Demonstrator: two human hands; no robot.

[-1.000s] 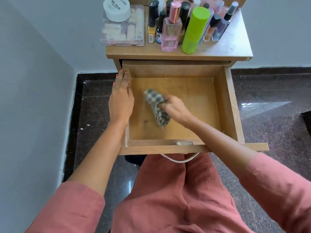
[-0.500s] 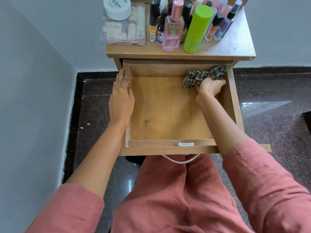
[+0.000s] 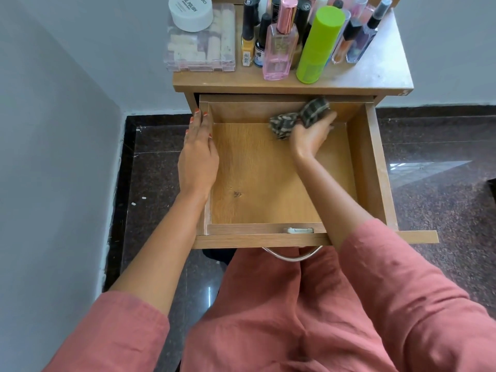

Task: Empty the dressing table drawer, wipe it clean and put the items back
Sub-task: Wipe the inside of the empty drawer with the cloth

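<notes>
Head view. A pale wooden drawer [image 3: 371, 162] is seen pulled fully out of a small wooden bench [image 3: 375, 76], over the lap of a person dressed in salmon-pink cloth. No items are seen inside the drawer other than a crumpled dark checked cloth [image 3: 285, 124].

The cloth is held at the back of the drawer, right of centre. Its upper part is pressed against the back wall and its lower part touches the floor panel. It is gripped by the right hand [image 3: 311, 136], whose fingers [image 3: 328, 117] are curled and clamped on it; the fingertips are blurred.

The left hand [image 3: 198, 157] is laid flat along the top of the drawer's left wall, palm down. Its fingers [image 3: 200, 122] are kept straight and together, reaching the back left corner, and nothing is held.

A small metal lock plate [image 3: 298, 230] is set in the drawer's front wall, and a curved metal handle [image 3: 294, 256] is seen below the front panel.

The removed items are grouped on the bench top:
- a clear plastic box [image 3: 200, 53] at the left, with a white round jar [image 3: 191, 12] on top of it
- a yellow nail-polish bottle [image 3: 247, 47]
- a pink glass perfume bottle [image 3: 279, 53]
- a lime-green cylindrical can [image 3: 319, 47]
- several more small bottles crowded behind these

A dark polished stone floor [image 3: 442, 189] is seen on both sides of the drawer.
</notes>
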